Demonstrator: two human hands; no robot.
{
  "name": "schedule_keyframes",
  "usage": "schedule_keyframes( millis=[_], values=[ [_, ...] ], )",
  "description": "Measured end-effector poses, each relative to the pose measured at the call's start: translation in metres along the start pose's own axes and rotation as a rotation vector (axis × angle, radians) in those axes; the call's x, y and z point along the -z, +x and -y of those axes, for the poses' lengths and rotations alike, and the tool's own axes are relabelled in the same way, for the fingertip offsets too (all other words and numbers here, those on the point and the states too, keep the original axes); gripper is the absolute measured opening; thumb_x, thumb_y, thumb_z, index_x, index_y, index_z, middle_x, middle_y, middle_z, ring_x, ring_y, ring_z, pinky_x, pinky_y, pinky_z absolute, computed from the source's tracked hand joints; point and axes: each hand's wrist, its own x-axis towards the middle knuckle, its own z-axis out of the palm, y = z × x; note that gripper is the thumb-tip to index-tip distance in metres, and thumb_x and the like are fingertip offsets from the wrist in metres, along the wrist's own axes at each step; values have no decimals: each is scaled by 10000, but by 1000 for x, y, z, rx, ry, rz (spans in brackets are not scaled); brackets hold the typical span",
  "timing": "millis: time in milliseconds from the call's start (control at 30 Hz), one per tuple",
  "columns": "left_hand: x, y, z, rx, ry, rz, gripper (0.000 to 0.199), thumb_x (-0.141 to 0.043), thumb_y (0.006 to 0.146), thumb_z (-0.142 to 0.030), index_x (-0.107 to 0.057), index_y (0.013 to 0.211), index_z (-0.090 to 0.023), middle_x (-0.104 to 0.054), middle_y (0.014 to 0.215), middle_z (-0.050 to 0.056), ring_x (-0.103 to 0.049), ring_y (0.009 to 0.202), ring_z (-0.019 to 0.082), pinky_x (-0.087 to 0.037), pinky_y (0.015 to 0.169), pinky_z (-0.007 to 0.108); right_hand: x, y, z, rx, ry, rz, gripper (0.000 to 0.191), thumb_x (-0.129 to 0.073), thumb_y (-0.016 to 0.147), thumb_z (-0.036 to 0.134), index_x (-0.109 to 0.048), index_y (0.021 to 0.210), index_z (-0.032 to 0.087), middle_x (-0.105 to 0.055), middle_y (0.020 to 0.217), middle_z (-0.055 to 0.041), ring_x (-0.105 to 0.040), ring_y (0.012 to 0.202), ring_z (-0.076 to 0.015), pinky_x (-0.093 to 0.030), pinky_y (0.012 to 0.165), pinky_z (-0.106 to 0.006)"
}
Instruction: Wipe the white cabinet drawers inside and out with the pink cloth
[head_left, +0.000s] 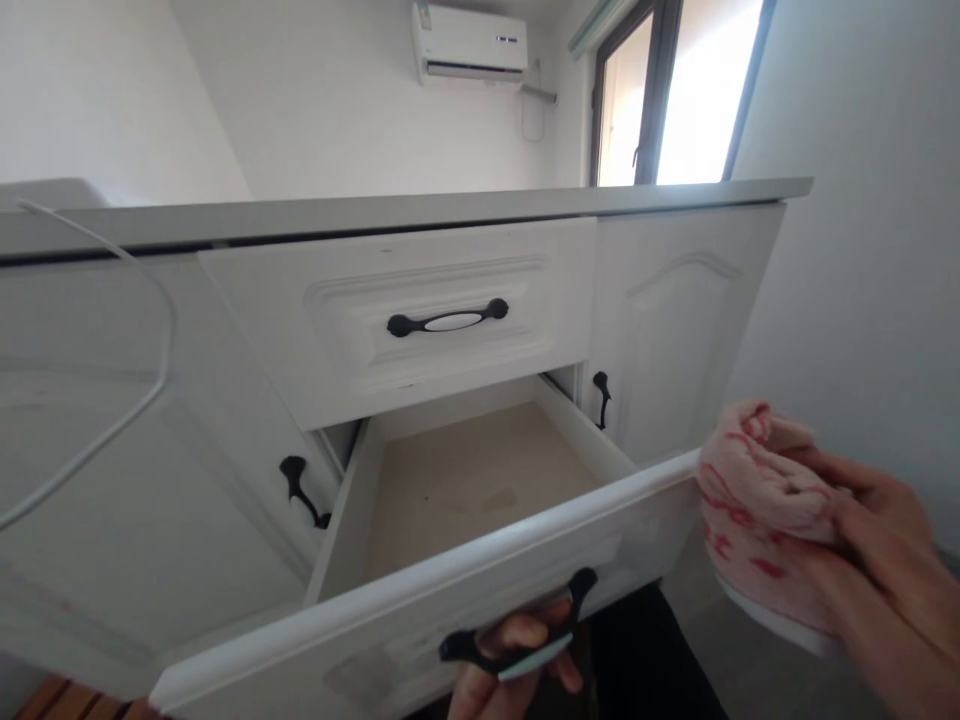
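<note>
The white panelled lower drawer [420, 580], lying towards 6 o'clock in the view, is already pulled well out, so its pale interior is open to reach, and nothing seems left to do for access. At 6 o'clock the left hand [491, 690] has its fingers curled around the black curved drawer handle with a pale inlay [457, 648], which appears to steady the front panel. At 4 o'clock the right hand [885, 530] grips a bunched pink towelling cloth with red markings and a white hem [750, 490], set against the drawer front's corner at its own 3 o'clock end. I judge the wiping to be under way along that edge, though which surfaces the cloth has already covered cannot be told. Inside, the drawer floor shows a faint yellowish stain [501, 498] and, towards 9 o'clock of it, a small dark speck [426, 497]; if these are dirt, the interior is probably not finished. Above, just by the view's centre, the white upper drawer with a matching handle [345, 340] is shut beneath the light grey tabletop [375, 220], as is the white arched-panel cabinet door [675, 310] at 3 o'clock; neither is being touched.
</note>
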Motion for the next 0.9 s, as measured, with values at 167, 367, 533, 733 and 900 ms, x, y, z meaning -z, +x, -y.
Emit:
schedule_keyframes(
  millis=[167, 367, 533, 733, 900],
  values=[
    [-8, 12, -2, 8, -61, -150, 188, -906, 773, -332, -866, 955, -305, -845, 1147, 47, -751, 725, 158, -586, 773, 296, -85, -1, 49, 217, -69, -233, 582, -487, 978, 244, -518, 1558, 268, -551, 1391, -203, -534, 1328, -410, -447, 1100, -664],
    [16, 64, -13, -35, -38, -153, 217, -886, 777, -258, -859, 992, -254, -849, 1105, 70, -718, 742, 135, -580, 788, 281, -129, 24, 79, 225, 4, -58, 518, -472, 990, 249, -577, 1495, 202, -543, 1401, -188, -554, 1288, -352, -470, 1106, -549],
    [33, 103, -24, -13, -59, -165, 254, -867, 745, -199, -837, 997, -189, -838, 1064, 75, -701, 758, 122, -548, 799, 265, -159, 56, 61, 146, -24, -78, 557, -439, 1011, 311, -508, 1545, 167, -502, 1382, -196, -502, 1298, -331, -390, 1166, -559],
    [44, 143, -35, -3, -109, -232, 266, -876, 678, -159, -795, 932, -169, -812, 921, 30, -697, 761, 116, -516, 768, 237, -222, 64, 54, 58, 11, -122, 689, -443, 991, 333, -304, 1629, 114, -373, 1503, -260, -374, 1427, -374, -368, 1157, -623],
    [44, 144, -26, -20, -131, -281, 333, -867, 698, -217, -782, 1019, -198, -812, 1088, 44, -704, 816, 114, -494, 786, 239, -249, 49, 102, 90, -105, 131, 655, -390, 985, 194, -329, 1626, 72, -317, 1598, -288, -415, 1413, -392, -409, 1137, -566]
  ],
)
